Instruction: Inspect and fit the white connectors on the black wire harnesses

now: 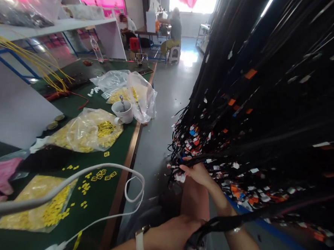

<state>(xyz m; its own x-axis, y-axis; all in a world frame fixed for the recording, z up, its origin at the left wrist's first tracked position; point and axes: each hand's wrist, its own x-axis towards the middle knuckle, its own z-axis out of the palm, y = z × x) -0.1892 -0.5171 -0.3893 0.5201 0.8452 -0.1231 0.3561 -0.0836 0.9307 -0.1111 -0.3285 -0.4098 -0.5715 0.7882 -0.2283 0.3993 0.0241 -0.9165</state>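
A black cable bundle point(220, 223) has its near end closed inside the left hand point(174, 235) and runs rightward from that grip, across the right forearm point(221, 199). Ahead of the grip, the right hand point(196, 174) is at the lower ends of the hanging black cables point(270, 97); whether it clasps any, I cannot tell. Left of both hands, a green table point(105, 200) bears bags point(78, 131) of yellow pieces point(106, 128), a white mug point(124, 115) standing between 2 bags.

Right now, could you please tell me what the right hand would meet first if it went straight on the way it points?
Most likely the small white plugs just ahead of the right hand, at the edge of the black cables, though depth is unclear.
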